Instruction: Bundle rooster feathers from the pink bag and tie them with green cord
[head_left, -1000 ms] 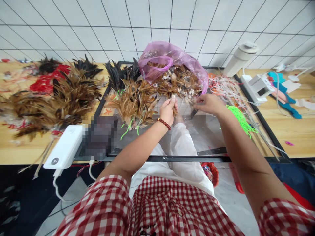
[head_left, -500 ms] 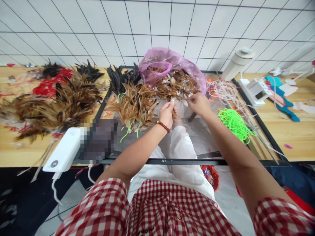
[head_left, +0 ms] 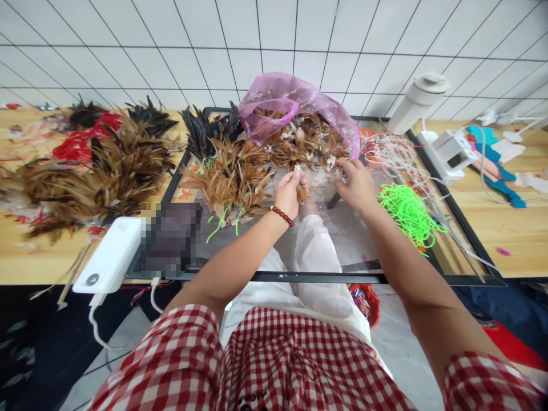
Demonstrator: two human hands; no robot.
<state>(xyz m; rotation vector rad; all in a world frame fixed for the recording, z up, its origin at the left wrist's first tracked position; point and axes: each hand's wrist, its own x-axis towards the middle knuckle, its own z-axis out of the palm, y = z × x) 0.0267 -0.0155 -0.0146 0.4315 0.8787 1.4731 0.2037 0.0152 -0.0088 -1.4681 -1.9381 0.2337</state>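
your left hand (head_left: 287, 191) is closed around a small tuft of brown feathers (head_left: 302, 193), its pale ends (head_left: 297, 168) poking up past your thumb; pinched like that, the ends probably stay gathered and in your sight. your right hand (head_left: 355, 182) has its fingers loosely parted beside the near edge of the loose feathers (head_left: 308, 140); whether a fingertip touches one, you can't tell from this blur. that heap spills from the mouth of the pink plastic bag (head_left: 338, 108), just beyond both hands, likely so either can reach it easily.

to your left, brown bunches (head_left: 233, 171) lie on the glass panel with green ties at their ends, which seem to keep each bundle together, and black feathers (head_left: 208, 134) sit behind them. on your right are the green cord (head_left: 409, 214) and pale strips (head_left: 391, 151), apparently set aside from the feathers to avoid tangling. farther left, on the wooden counter (head_left: 492, 240), a larger feather pile (head_left: 124, 160) rests beside red strands (head_left: 85, 140).
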